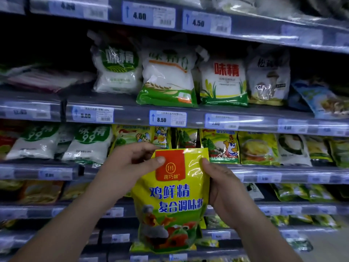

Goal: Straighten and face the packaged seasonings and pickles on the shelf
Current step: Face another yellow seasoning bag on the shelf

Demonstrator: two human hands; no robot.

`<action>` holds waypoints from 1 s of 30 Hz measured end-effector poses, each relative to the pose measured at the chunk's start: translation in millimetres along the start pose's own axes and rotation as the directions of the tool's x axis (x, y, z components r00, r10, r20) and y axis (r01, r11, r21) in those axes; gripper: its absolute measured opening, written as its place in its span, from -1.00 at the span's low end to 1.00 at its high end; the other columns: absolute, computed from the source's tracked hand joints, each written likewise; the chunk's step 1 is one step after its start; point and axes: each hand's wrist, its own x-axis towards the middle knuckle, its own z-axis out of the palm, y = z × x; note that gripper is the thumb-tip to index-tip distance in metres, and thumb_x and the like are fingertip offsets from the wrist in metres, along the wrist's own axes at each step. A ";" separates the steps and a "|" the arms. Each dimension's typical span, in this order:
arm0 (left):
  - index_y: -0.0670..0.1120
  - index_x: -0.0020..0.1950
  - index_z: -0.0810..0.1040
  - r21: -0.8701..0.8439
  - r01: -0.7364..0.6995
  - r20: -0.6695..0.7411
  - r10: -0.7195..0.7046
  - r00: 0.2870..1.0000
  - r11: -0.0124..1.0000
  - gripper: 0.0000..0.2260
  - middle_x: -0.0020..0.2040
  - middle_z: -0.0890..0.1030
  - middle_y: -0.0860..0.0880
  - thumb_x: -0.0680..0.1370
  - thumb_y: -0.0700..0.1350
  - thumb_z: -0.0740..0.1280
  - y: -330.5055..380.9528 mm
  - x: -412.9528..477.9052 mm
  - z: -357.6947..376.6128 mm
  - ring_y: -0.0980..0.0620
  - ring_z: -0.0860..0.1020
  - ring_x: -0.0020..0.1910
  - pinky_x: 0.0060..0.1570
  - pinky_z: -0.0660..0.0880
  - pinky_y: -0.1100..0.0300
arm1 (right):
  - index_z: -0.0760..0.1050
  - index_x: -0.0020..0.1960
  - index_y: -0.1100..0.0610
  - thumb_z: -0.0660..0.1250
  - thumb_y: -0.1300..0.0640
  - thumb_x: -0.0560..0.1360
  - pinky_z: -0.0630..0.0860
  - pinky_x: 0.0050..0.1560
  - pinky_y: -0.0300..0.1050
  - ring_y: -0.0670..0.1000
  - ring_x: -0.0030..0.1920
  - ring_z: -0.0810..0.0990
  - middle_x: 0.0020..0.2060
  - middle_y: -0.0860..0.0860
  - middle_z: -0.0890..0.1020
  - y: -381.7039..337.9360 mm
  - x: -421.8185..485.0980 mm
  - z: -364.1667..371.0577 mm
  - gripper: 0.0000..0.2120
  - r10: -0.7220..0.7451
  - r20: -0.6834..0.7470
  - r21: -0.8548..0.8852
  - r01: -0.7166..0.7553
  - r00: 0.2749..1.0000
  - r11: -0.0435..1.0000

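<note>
Grey store shelves point(132, 115) fill the view, tier above tier, each rail carrying price labels. On the tier above the hands stand white seasoning bags point(168, 76), faces outward. In front of a lower row of yellow packets point(220, 146) is a yellow pouch point(170, 201), upright, printed face toward the camera. The left hand point(132, 161) pinches its top left corner, thumb on the red patch; the right hand point(221, 182) grips its right edge. One price label point(167, 118) reads 8.50
</note>
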 end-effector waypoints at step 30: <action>-0.14 -0.11 0.72 -0.236 0.166 -0.104 -0.195 0.975 0.957 -0.84 -0.18 0.71 -0.16 0.43 -0.09 0.40 -38.1 0.7 74.2 -0.07 0.65 -0.22 -0.27 0.59 0.10 | 0.70 0.10 0.22 0.55 0.18 0.37 0.62 -0.08 -0.16 0.09 -0.04 0.74 -0.01 0.19 0.76 33.9 -5.8 -127.2 -0.69 0.028 0.191 -0.139 -0.001 0.981 0.990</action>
